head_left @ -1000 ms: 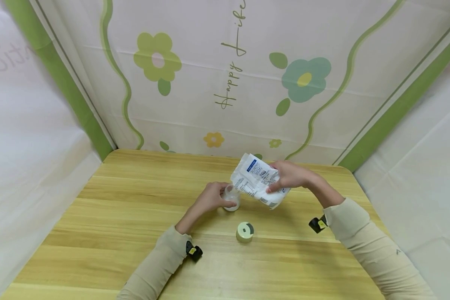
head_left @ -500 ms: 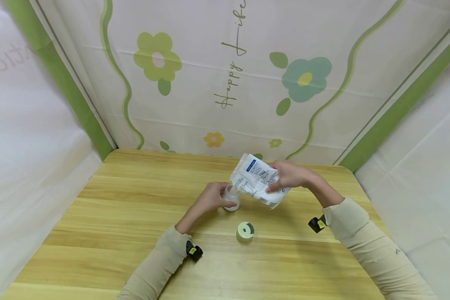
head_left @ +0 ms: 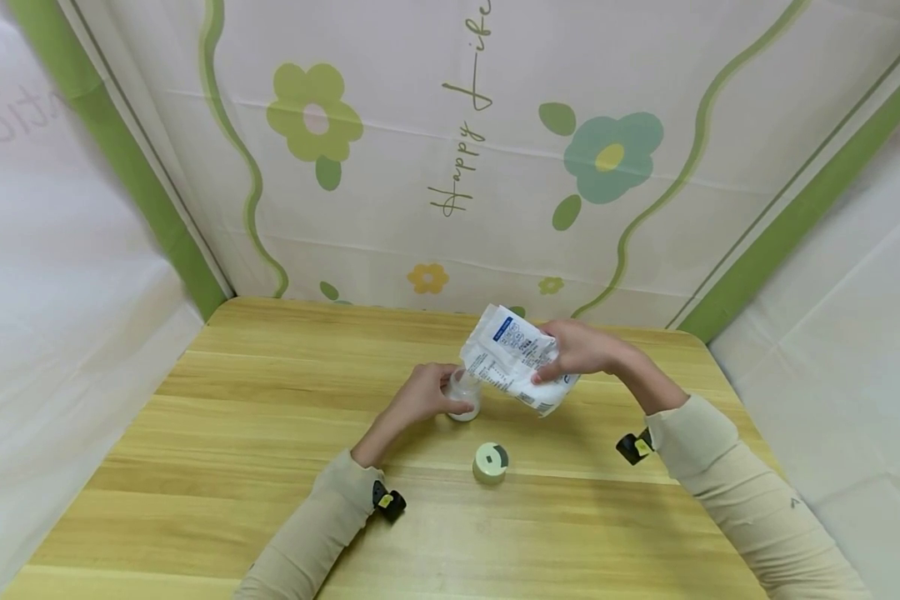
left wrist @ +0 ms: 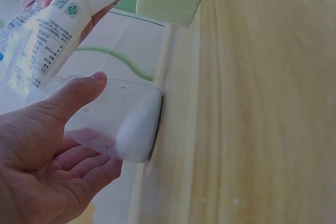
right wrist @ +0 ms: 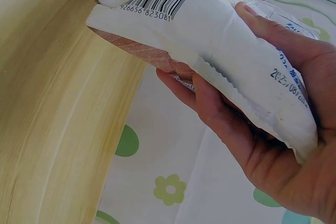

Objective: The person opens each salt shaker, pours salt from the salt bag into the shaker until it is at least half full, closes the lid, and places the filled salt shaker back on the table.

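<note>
A small clear jar (head_left: 467,402) stands upright on the table with a white layer in its bottom, plain in the left wrist view. My left hand (head_left: 422,393) holds the jar from the left, thumb on the near side and fingers around the far side. In my right hand (head_left: 583,348) is a white printed salt bag (head_left: 516,360), gripped at its right end between thumb and fingers. The bag is tilted, its torn-looking left corner low at the jar's mouth. Its lower side shows reddish-brown in the right wrist view (right wrist: 139,51).
A pale green round lid (head_left: 490,463) with a dark patch on top sits on the wooden table (head_left: 270,467), nearer me than the jar. Behind the table's far edge hangs a flower-printed curtain (head_left: 390,208), with white fabric walls at both sides.
The far end of the salt bag has tipped up very slightly in my right hand. The jar, left hand and lid stay where they were.
</note>
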Demonstrator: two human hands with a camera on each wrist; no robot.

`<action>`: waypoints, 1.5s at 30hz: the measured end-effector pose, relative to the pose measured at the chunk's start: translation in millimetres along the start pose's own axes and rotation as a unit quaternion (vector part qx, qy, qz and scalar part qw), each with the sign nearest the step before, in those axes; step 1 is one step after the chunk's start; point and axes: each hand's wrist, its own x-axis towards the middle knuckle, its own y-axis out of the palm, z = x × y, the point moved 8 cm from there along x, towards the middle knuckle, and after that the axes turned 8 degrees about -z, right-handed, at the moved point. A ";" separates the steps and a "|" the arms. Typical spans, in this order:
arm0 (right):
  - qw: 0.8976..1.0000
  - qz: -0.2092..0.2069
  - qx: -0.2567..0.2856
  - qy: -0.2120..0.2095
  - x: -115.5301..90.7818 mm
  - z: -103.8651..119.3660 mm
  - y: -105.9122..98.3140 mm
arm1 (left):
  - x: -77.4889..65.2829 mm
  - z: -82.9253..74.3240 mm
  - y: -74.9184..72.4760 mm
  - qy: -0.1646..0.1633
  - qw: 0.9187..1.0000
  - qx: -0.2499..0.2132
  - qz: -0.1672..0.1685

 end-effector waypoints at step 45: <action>1.000 0.004 -0.014 -0.001 0.6 2.0 -1.9 | 0.9 1.1 0.1 -0.004 1.000 0.014 0.005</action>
